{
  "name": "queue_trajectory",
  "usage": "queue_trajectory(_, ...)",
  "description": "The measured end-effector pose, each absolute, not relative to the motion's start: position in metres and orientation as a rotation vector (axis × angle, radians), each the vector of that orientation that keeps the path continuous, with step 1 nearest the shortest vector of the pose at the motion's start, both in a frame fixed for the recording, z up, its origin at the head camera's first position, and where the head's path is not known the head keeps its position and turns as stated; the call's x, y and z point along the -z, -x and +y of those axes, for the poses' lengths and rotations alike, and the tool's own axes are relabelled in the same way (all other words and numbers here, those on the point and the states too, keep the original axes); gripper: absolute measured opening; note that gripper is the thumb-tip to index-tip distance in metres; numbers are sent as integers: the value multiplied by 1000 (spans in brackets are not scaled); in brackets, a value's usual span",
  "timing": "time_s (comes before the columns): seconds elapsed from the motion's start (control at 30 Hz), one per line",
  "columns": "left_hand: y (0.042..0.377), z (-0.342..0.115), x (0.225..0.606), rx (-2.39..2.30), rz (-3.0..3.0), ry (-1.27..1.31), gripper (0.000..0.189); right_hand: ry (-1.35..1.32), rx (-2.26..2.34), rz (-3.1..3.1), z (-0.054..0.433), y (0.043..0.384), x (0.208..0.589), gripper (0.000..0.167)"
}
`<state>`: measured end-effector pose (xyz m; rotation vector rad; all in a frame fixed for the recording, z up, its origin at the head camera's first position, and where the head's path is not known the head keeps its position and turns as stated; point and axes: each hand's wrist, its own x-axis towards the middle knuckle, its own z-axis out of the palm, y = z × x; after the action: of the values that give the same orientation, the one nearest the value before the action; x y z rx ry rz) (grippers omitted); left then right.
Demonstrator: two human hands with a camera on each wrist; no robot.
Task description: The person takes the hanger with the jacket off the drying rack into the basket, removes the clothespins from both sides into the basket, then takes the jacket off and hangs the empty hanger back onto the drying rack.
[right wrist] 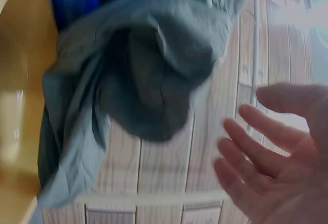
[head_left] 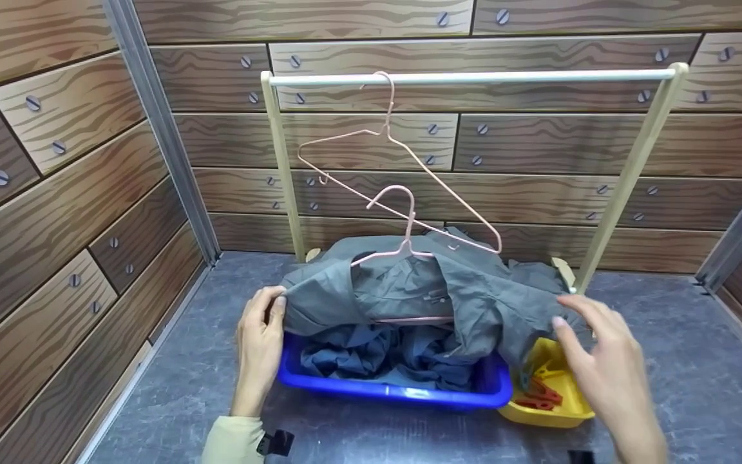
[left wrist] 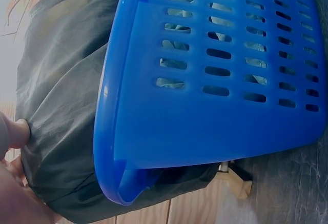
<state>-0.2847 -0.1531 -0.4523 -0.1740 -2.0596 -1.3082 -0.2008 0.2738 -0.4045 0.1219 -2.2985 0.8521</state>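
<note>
A grey-green garment lies draped over the blue basket, with a pink hanger set inside its opening and the hook sticking up. My left hand pinches the garment's left edge between thumb and fingers; the left wrist view shows the thumb on the cloth. On the other side, my right hand is beside the garment's right end, fingers spread. In the right wrist view, a gap separates this hand from the hanging cloth. Crumpled blue cloth fills the basket.
A second pink hanger hangs from the white rod of a rack with wooden posts. Right of the basket stands a yellow bin with red clothespins and other pegs. Wood-patterned walls enclose the grey surface.
</note>
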Motion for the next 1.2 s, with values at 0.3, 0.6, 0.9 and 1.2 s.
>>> queue_trajectory(0.3,283,-155,448,1304,-2074,221,12,-167,-912,-2234,271,226,420,29)
queue_trajectory(0.6,285,-147,445,1144,-2074,307,9,-164,-935,-2109,274,236,429,18)
queue_trajectory(0.9,289,-135,440,1004,-2032,421,10,-162,-928,-2084,274,237,429,18)
queue_trajectory(1.2,288,-127,437,952,-1991,460,10,-228,-919,-2079,265,237,430,19)
